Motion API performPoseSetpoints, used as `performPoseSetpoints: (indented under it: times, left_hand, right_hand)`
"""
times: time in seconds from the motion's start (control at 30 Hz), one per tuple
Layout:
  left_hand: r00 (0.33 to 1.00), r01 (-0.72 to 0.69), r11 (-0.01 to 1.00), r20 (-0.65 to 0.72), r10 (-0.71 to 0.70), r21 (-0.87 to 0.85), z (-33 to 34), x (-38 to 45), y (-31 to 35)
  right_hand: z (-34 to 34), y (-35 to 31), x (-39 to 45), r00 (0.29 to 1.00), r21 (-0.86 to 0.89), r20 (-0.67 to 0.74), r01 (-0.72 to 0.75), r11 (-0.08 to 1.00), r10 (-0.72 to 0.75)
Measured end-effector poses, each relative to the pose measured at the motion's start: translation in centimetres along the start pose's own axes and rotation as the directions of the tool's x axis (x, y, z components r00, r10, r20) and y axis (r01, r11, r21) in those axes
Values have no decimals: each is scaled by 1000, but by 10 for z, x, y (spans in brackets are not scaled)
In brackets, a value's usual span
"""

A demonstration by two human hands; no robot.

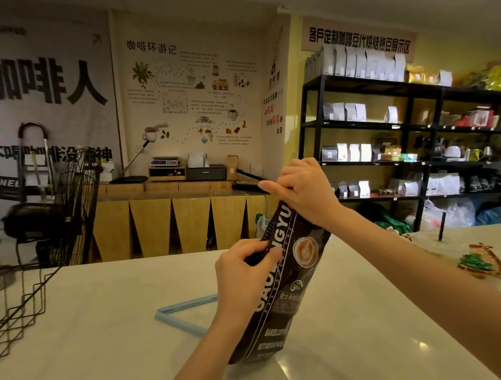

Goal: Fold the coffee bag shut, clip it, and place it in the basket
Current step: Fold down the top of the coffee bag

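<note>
You are on the fold: both hands' fingers (263, 253) pinch the bag (286, 276), tilted on the table (106, 322). Next, reach the clip (179, 309), then the basket (34, 282).

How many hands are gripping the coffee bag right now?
2: the left hand pinches the coffee bag at its left edge, the right hand grips its top end.

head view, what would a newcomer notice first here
The dark coffee bag standing tilted on the white counter, gripped by both hands: the right hand at its top, the left hand at its edge. Next, the pale blue clip lying open just left, and the wire basket at far left.
</note>
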State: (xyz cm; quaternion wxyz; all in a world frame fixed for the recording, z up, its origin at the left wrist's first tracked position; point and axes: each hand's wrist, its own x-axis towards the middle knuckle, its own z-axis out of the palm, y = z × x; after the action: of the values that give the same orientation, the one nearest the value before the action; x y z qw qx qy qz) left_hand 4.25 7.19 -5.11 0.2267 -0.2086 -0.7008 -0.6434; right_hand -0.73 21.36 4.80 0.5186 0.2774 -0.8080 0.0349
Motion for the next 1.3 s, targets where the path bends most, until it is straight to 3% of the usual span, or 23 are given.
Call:
performPoseSetpoints:
  times: [0.1, 0.27, 0.4, 0.57, 0.67, 0.73, 0.77, 0.8, 0.83, 0.9, 0.93, 1.0, 1.17, 1.3]
  left_hand:
    - [1000, -25, 1000, -3, 25, 17, -1, 5, 9]
    - [999, -30, 999, -40, 29, -20, -3, 21, 24]
    - [994, -45, 998, -100, 40, -47, -2, 16, 26]
    - [991, -46, 991, -135, 28, -127, -10, 13, 20]
    - [988, 13, 981, -151, -43, -196, -21, 12, 14]
    - [982, 61, 972, -163, -100, -228, -31, 14, 10]
    - [977, 83, 966, -169, -127, -247, -36, 15, 8]
    - [973, 95, 959, -179, -146, -267, -41, 17, 7]
    - [969, 95, 954, -192, -154, -285, -44, 19, 7]
    - [964, 97, 944, -205, -168, -315, -49, 22, 8]
    - [965, 103, 941, -196, -173, -323, -51, 23, 10]
    - [972, 114, 945, -164, -170, -308, -52, 26, 11]
    - [990, 132, 961, -7, -138, -242, -47, 31, 11]
    - [995, 98, 964, 5, -100, -247, -46, 30, 8]
  right_hand:
    - [0, -6, 5, 1000, 38, 20, -13, 999, 12]
    - [5, -21, 11, 994, 82, -99, 46, 996, -37]
    - [9, -23, 10, 994, -11, -103, 22, 1000, -23]
    - [6, -33, 15, 999, -145, -11, 43, 988, -45]
    - [-7, -27, 18, 994, -113, -70, -94, 989, 86]
    - [-14, -17, 10, 949, 29, -175, -262, 965, 263]
    - [-16, -15, 3, 903, 204, -173, -358, 911, 394]
    - [-15, -16, -5, 838, 423, -85, -459, 782, 538]
    - [-11, -18, -15, 764, 611, 93, -550, 569, 639]
    - [5, -24, -37, 640, 713, 461, -679, 172, 615]
    - [14, -26, -47, 613, 702, 568, -709, 65, 549]
    - [27, -32, -58, 618, 715, 651, -695, -81, 441]
    - [34, -44, -61, 671, 777, 597, -619, -110, 440]
    - [33, -46, -62, 679, 800, 560, -591, -98, 476]
